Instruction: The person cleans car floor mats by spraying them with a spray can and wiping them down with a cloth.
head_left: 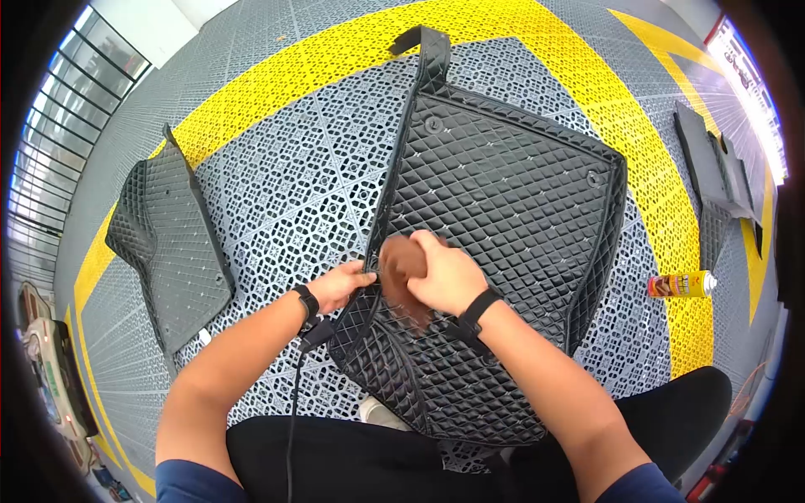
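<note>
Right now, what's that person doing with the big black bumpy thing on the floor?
A person is bent over a big black quilted mat. Their left hand holds its edge, and their right hand presses something brown on top of it. The brown thing is blurry, but it looks like a soft cloth. A smaller black mat lies on the floor to the left, and a yellow spray can lies on its side to the right.

Quilted black mat [511, 193]; gray latticed floor [285, 184] with yellow bands; brown cloth [401, 261].
</note>
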`<state>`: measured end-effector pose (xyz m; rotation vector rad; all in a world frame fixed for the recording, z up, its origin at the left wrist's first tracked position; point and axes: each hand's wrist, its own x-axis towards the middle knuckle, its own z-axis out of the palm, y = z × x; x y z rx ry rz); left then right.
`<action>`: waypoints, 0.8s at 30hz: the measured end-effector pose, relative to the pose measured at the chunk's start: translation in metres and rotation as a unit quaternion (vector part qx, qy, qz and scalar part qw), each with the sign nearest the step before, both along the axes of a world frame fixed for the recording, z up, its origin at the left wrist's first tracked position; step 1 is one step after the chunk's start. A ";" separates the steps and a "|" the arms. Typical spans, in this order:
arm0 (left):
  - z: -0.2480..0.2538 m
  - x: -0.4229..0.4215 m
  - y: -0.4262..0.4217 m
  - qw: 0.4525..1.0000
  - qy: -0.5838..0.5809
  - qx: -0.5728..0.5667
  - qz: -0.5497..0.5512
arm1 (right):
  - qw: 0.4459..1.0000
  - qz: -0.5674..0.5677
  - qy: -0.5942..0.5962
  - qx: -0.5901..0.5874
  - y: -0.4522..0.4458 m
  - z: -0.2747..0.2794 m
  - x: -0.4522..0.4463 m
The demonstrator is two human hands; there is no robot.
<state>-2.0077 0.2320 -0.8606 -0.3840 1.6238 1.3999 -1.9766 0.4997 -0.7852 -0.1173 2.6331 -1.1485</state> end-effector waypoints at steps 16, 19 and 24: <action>0.019 0.062 -0.035 0.996 -0.031 -0.085 -0.026 | 0.939 0.277 -0.130 -0.157 -0.107 -0.010 0.159; 0.041 0.034 -0.003 0.995 -0.091 -0.018 0.024 | 0.888 0.306 -0.016 -0.342 -0.126 -0.020 0.188; 0.041 -0.001 0.040 0.983 -0.119 -0.050 -0.130 | 0.752 0.521 -0.349 -0.204 -0.058 -0.014 0.129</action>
